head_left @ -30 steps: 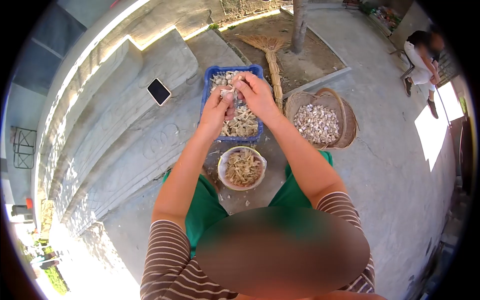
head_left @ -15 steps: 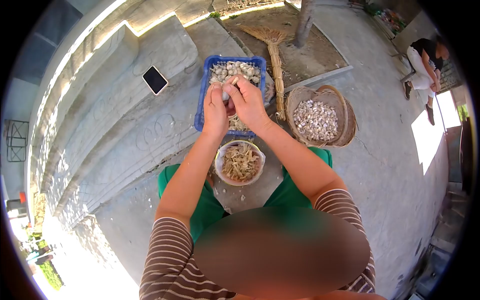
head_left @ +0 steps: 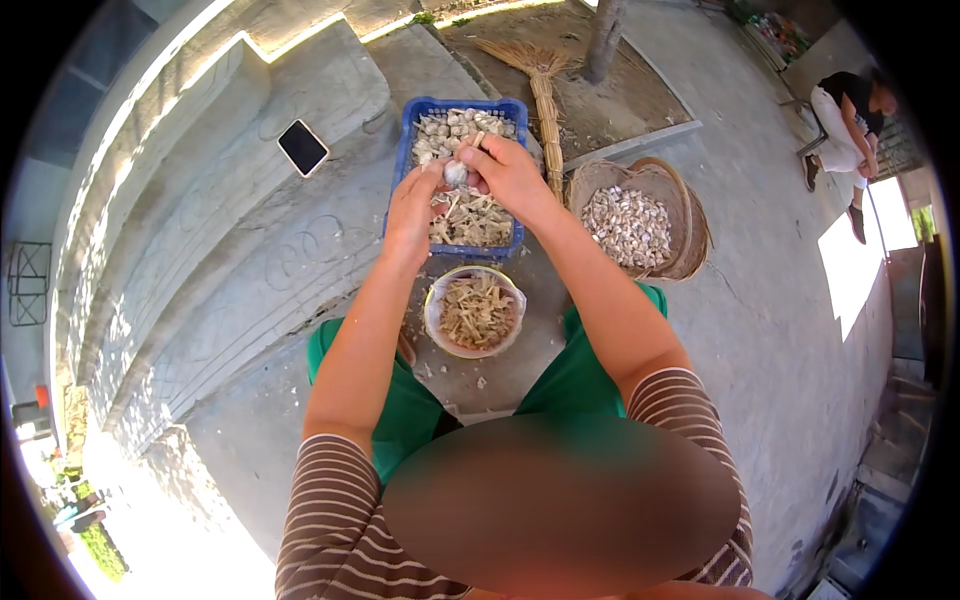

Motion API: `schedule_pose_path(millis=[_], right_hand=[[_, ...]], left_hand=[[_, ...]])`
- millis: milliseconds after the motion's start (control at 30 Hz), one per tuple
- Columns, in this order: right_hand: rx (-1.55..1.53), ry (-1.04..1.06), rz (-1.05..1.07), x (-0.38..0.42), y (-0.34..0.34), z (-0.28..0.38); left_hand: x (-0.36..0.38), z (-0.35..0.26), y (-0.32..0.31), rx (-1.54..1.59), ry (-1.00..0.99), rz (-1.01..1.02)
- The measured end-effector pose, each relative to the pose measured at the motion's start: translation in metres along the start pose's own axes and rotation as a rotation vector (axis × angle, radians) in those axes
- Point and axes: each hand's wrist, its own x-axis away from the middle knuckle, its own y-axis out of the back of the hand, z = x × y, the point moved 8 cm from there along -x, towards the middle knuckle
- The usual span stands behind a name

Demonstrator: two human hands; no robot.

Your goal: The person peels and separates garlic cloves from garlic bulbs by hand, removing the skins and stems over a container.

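1. The garlic bulb [head_left: 456, 176] is held between both hands, above the blue plastic crate [head_left: 404, 148]. It could slip out, since only fingertips seem to bear on its rounded sides; a dry, papery skin would likely make that easier.

2. The left grip [head_left: 411, 206] presses its fingers to the bulb's near side, while the right grip [head_left: 506, 178] pinches it from above with the thumb. If one pushed harder than the other, the bulb could twist or split unevenly.

3. A pale stub shows at the right fingertips; I cannot tell whether it is stem or skin. Pulled suddenly, it could snap and jerk the hands apart.

4. A dropped bulb would probably land in the crate, where whole heads lie at the far end and loose stalks and skins nearer the person, so it could get buried.

5. The round bowl [head_left: 516, 315] of dry scraps [head_left: 473, 312] stands on the concrete floor [head_left: 740, 350] between the legs. A closing knee could tip it and scatter them.

6. The wicker basket [head_left: 682, 228] of loose cloves [head_left: 625, 227] sits near the right knee, beyond the right forearm. A wide elbow swing or a shifted leg could knock it.

7. Light flakes could drift off the bulb in any breeze, adding to the bits lying around the bowl.
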Motion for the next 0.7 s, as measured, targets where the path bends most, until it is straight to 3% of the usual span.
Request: schedule_pose_path(millis=[100,300,367,467,600,667,700], right_hand=[[-0.085,-0.026,0.032,0.001,-0.002,0.003],[-0.226,-0.049,0.039,0.002,0.0,0.008],[-0.167,-0.07,0.05,-0.001,0.004,0.004],[-0.114,0.038,0.013,-0.001,0.005,0.01],[-0.168,0.022,0.001,0.002,0.004,0.01],[-0.253,0.001,0.013,0.003,0.003,0.009],[-0.256,0.002,0.013,0.003,0.003,0.01]], left_hand=[[0.001,-0.013,-0.007,-0.101,-0.101,0.05],[-0.006,-0.014,-0.005,0.037,-0.191,0.087],[-0.001,-0.027,-0.004,-0.411,-0.386,0.002],[0.013,-0.04,-0.009,-0.621,-0.546,-0.061],[0.015,-0.037,-0.013,-0.551,-0.605,-0.083],[0.012,-0.032,-0.012,-0.325,-0.414,-0.038],[0.011,-0.031,-0.01,-0.328,-0.415,-0.038]])
